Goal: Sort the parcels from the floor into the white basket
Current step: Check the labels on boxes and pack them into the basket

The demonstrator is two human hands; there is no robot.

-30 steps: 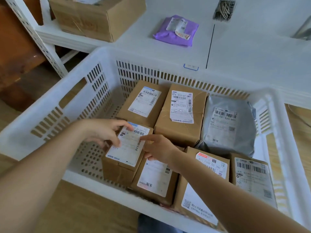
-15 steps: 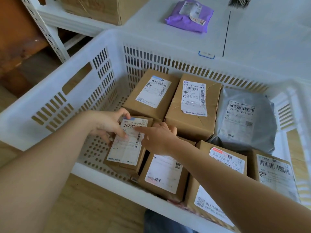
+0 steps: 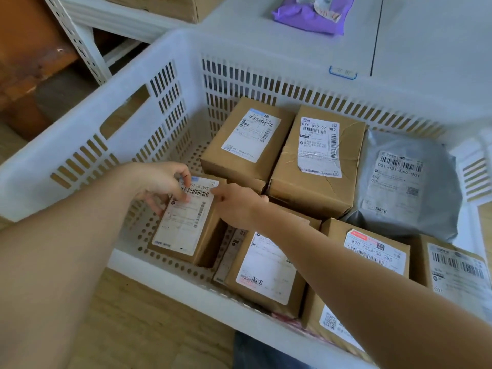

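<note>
The white basket [image 3: 106, 155] stands on the wooden floor and holds several labelled parcels. A small brown box [image 3: 186, 225] sits at the basket's near left on the perforated bottom. My left hand [image 3: 157, 185] grips its far left edge, thumb on the label. My right hand [image 3: 237, 206] holds its far right corner with the fingers curled. Beside it lie another brown box [image 3: 266, 272], two bigger boxes [image 3: 316, 161] at the back and a grey mailer bag [image 3: 404, 185] at the right.
A white shelf unit [image 3: 266, 35] stands behind the basket with a purple mailer bag [image 3: 311, 14] and a large carton [image 3: 165, 6] on it. A brown wooden piece [image 3: 29, 57] is at the far left. Wooden floor [image 3: 138, 320] lies before the basket.
The small box has gone down from a tilted, raised pose to rest flat on the basket bottom, both hands staying on it. The view has moved closer.
</note>
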